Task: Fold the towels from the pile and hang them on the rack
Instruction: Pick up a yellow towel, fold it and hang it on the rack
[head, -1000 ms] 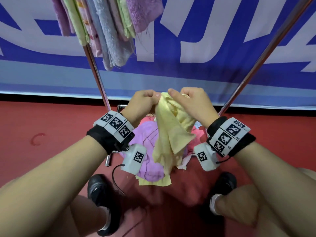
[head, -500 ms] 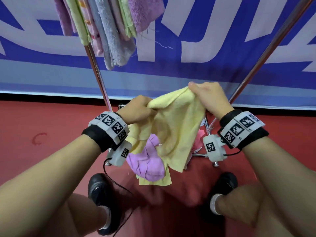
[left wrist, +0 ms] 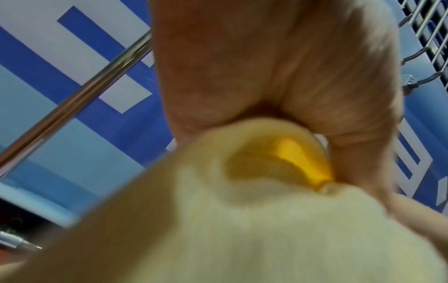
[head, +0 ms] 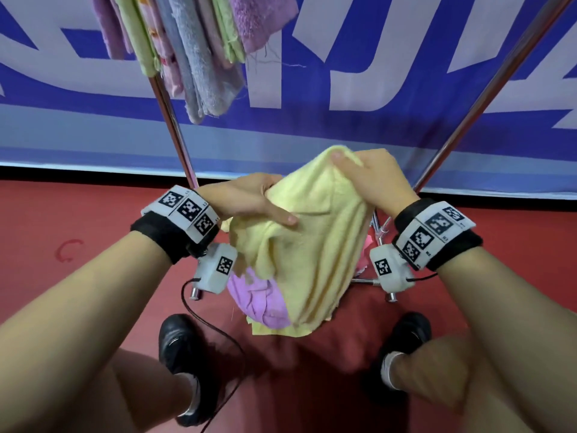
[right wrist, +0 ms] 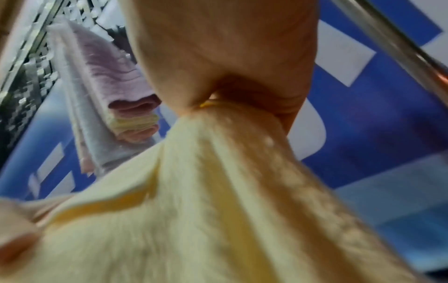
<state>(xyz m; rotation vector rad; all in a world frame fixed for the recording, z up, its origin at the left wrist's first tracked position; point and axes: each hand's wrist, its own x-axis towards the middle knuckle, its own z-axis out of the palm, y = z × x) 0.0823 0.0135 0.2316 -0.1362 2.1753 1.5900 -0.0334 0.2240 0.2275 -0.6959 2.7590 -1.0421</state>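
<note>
A pale yellow towel (head: 315,232) hangs between both hands above the pile. My left hand (head: 249,201) grips its left edge, thumb lying across the cloth. My right hand (head: 371,179) pinches the top right corner a little higher. Both wrist views are filled by the yellow towel (left wrist: 242,220) (right wrist: 206,201) bunched in each grip. The pile (head: 262,298) on the floor below shows a purple towel, a yellow one under it and a bit of pink. Several folded towels (head: 193,48) hang from the rack's top at the upper left.
Two chrome rack legs (head: 171,120) (head: 487,92) slant down to either side of the hands, with a low crossbar (head: 362,281) behind the pile. A blue and white banner (head: 343,89) backs the rack. My black shoes (head: 178,342) stand on the red floor near a black cable.
The hands have drawn apart and spread the bunched yellow towel into a wider sheet. The right hand rose with its corner; the left shifted along the left edge.
</note>
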